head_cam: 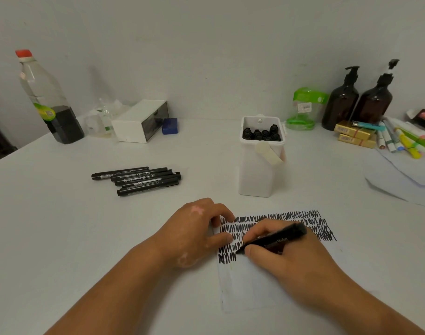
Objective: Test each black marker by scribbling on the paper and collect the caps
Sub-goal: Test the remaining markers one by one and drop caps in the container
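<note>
A white sheet of paper [250, 286] lies on the table, its upper half covered with rows of black scribble. My right hand [288, 262] grips a black marker [274, 240] with its tip on the paper at the end of the lowest scribble row. My left hand [194, 233] rests on the paper's left edge, fingers pressing it down. Several black markers [138, 178] lie in a bundle to the left. A white tub [259, 175] behind the paper holds several black markers standing upright [261, 134].
At the back left stand a bottle with a red cap [49, 100], a white box [138, 122] and a blue block [169, 126]. Back right: a green pack [303, 110], two brown pump bottles [359, 100], gold boxes [354, 134], coloured pens [405, 139], loose paper sheets [405, 180].
</note>
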Tool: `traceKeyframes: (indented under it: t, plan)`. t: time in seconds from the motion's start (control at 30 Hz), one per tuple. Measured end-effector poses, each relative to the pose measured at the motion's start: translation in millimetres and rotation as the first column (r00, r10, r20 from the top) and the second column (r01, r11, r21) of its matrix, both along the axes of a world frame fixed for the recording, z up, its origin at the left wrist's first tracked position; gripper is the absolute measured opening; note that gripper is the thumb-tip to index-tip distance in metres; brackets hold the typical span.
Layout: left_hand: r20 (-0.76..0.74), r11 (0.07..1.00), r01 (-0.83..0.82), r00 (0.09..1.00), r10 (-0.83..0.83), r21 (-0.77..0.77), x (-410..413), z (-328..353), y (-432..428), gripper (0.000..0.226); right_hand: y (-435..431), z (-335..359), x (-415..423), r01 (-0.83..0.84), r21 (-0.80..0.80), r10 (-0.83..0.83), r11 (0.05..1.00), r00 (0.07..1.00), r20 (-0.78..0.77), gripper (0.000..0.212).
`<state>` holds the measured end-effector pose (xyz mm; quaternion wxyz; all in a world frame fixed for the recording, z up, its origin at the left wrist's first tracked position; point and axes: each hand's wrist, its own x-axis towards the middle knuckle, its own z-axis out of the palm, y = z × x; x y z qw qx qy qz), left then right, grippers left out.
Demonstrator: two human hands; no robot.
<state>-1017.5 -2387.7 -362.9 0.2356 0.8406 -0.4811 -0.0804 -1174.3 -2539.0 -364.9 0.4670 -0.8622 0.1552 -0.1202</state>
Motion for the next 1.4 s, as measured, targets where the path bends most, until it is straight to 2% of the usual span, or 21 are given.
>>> traceKeyframes:
  t: [0.27, 0.37, 0.47, 0.63, 0.73, 0.8, 0.9, 1.07, 1.3, 1.4]
  plan:
    - [-0.011, 1.000, -0.001, 1.000, 0.001, 0.013, 0, 0, 0, 0.032, -2, 1, 0, -0.025, 0.050, 0.025, 0.998, 1.000, 0.007, 0.016]
    - [-0.042, 1.000, -0.021, 0.999, 0.020, -0.022, -1, 1, 1, 0.034, -10, 5, 0, 0.026, 0.235, -0.058, 0.972, 0.990, 0.130, 0.021]
    - [-0.153, 0.986, -0.072, 0.987, 0.049, -0.151, -1, 4, 2, 0.034, -21, 12, -1, 0.050, 0.489, -0.162, 0.871, 0.968, 0.190, 0.021]
    - [-0.376, 0.962, -0.129, 0.926, 0.031, -0.239, -1, 11, 3, 0.054, -34, 15, -4, 0.063, 0.537, -0.202, 0.841, 0.958, 0.203, 0.031]
    - [-0.463, 0.941, -0.156, 0.886, -0.001, -0.301, -4, 10, 1, 0.056, -34, 17, -5, 0.018, 0.647, -0.211, 0.762, 0.952, 0.222, 0.020]
    - [-0.540, 0.910, -0.203, 0.841, -0.027, -0.361, -5, 9, 0, 0.055, -35, 17, -5, 0.000, 0.706, -0.234, 0.708, 0.944, 0.234, 0.023]
    - [-0.643, 0.868, -0.288, 0.765, -0.045, -0.404, -5, 10, -2, 0.046, -34, 20, -5, 0.015, 0.717, -0.276, 0.696, 0.929, 0.248, 0.013]
    - [-0.577, 0.888, -0.245, 0.816, -0.028, -0.390, -4, 10, -1, 0.026, -36, 24, -8, 0.052, 0.635, -0.309, 0.771, 0.902, 0.302, 0.014]
    - [-0.545, 0.899, -0.170, 0.834, -0.087, -0.403, -3, 8, 0, 0.027, -34, 23, -9, 0.041, 0.594, -0.284, 0.803, 0.903, 0.322, 0.006]
    - [-0.558, 0.903, -0.143, 0.821, -0.122, -0.406, -4, 7, -1, 0.025, -31, 22, -8, 0.040, 0.569, -0.263, 0.821, 0.912, 0.316, 0.012]
